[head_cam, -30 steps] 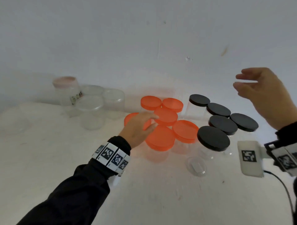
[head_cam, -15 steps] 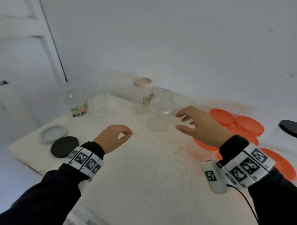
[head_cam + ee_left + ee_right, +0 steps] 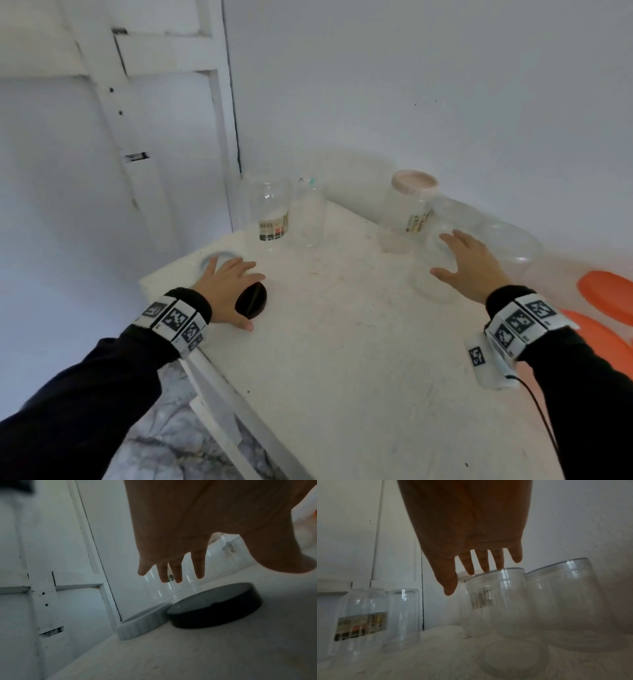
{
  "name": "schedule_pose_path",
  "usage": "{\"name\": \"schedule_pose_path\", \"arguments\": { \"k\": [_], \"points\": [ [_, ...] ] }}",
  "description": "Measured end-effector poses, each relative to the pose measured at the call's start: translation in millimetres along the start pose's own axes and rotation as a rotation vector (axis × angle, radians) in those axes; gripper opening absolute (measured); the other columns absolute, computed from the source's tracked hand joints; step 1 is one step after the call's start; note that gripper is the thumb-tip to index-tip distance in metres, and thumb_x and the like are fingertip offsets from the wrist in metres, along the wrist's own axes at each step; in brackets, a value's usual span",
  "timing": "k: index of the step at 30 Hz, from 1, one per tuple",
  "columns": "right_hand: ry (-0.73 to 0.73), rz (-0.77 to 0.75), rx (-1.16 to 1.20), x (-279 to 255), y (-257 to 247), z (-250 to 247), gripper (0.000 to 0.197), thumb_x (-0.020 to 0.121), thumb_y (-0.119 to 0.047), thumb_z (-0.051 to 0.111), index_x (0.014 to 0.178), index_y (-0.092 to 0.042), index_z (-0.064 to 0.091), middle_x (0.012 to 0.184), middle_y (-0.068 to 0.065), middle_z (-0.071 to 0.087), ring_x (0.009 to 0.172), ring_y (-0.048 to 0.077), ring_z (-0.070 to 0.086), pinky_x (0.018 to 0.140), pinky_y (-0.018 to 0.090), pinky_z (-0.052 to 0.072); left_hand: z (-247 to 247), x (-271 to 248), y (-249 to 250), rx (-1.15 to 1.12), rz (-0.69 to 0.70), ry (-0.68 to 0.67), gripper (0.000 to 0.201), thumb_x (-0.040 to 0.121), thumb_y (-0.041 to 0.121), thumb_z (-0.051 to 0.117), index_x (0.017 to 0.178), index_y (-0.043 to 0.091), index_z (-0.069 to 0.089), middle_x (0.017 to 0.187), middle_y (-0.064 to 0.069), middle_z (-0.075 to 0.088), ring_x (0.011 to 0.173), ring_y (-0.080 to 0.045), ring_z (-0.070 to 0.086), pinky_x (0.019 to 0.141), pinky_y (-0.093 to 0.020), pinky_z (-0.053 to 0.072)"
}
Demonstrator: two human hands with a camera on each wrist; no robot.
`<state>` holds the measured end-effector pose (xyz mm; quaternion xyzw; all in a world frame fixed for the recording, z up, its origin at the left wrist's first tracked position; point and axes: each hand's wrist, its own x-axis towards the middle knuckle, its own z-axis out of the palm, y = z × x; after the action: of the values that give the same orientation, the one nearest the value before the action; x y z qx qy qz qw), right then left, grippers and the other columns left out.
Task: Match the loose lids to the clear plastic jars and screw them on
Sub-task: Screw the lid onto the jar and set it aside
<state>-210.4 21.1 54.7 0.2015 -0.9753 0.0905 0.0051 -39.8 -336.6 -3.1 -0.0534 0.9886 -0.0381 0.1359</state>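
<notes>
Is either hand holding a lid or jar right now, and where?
Nothing is held. The left hand hovers open above the black lid; the right hand reaches open over a clear jar.

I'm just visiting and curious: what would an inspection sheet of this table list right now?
Surface: white table, scuffed and speckled.
Job's things: black lid and pale grey lid loose at the left corner; open clear jars; pink-lidded jar; orange lids at the right edge.
Clutter: nothing seen.
Grippers: left hand spread above the black lid; right hand spread over a clear jar.
Cables: black cable from the right wrist.
Surroundings: white wall, white door.
</notes>
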Motion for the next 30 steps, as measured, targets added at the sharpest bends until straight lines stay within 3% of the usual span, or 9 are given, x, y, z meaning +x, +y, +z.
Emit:
{"name": "schedule_pose_path", "arguments": {
  "k": [3,8,13,17,22,26,30],
  "points": [
    [0.027,0.044,-0.034,1.4,-2.3,3.9,0.065,0.087,-0.035,0.061,0.142,-0.017,0.032,0.150,0.010,0.027,0.137,0.032,0.022,0.107,0.053,0.028,1.2,1.3,-8.5,-0.048,0.031,-0.045,0.092,0.073,0.055,0.066,0.146,0.028,0.017,0.154,0.000,0.012,0.142,-0.021,0.005,0.111,-0.050,-0.008],
    [0.115,0.110,-0.130,1.5,-11.3,-2.4,0.045,0.087,-0.033,0.061,0.125,-0.014,0.046,0.127,0.014,0.044,0.116,0.036,0.039,0.088,0.051,0.041,1.8,4.1,-11.0,-0.151,0.067,0.003,0.085,0.073,0.049,0.070,0.142,0.026,0.027,0.144,0.000,0.032,0.136,-0.020,0.021,0.113,-0.046,-0.003],
    [0.148,0.169,-0.192,3.8,-29.1,-4.7,0.037,0.087,-0.026,0.059,0.120,-0.011,0.050,0.121,0.017,0.045,0.109,0.038,0.043,0.088,0.049,0.040,1.3,0.4,-14.2,-0.268,0.122,0.096,0.084,0.072,0.047,0.072,0.141,0.025,0.029,0.144,0.002,0.032,0.134,-0.019,0.026,0.114,-0.044,0.004],
    [0.176,-0.080,-0.056,10.1,-75.8,-2.8,0.036,0.087,-0.023,0.059,0.121,-0.011,0.053,0.125,0.014,0.045,0.114,0.034,0.042,0.093,0.047,0.038,1.8,-11.4,-16.9,-0.486,0.161,0.209,0.085,0.073,0.038,0.075,0.142,0.024,0.027,0.145,0.003,0.027,0.130,-0.017,0.027,0.108,-0.029,0.025],
    [0.080,-0.340,0.064,33.0,-141.8,5.7,0.045,0.088,-0.025,0.060,0.130,-0.014,0.046,0.132,0.010,0.039,0.119,0.028,0.039,0.096,0.042,0.039,4.5,-30.1,-27.9,-0.596,0.147,0.295,0.087,0.071,0.037,0.077,0.142,0.027,0.027,0.144,0.005,0.025,0.130,-0.014,0.025,0.106,-0.027,0.028],
    [0.105,-0.361,0.083,61.4,-178.3,7.7,0.056,0.089,-0.023,0.059,0.139,-0.016,0.035,0.140,0.011,0.031,0.124,0.032,0.033,0.098,0.045,0.039,7.4,-46.8,-43.3,-0.636,0.101,0.356,0.086,0.070,0.036,0.078,0.141,0.027,0.029,0.142,0.006,0.027,0.129,-0.013,0.024,0.106,-0.026,0.028],
    [0.114,-0.285,0.039,87.7,-193.3,13.0,0.066,0.090,-0.026,0.057,0.146,-0.020,0.023,0.145,0.012,0.023,0.126,0.036,0.028,0.096,0.048,0.040,13.9,-62.3,-58.4,-0.666,0.041,0.386,0.086,0.069,0.035,0.078,0.140,0.028,0.030,0.141,0.008,0.027,0.128,-0.012,0.025,0.105,-0.026,0.030]
  ]
}}
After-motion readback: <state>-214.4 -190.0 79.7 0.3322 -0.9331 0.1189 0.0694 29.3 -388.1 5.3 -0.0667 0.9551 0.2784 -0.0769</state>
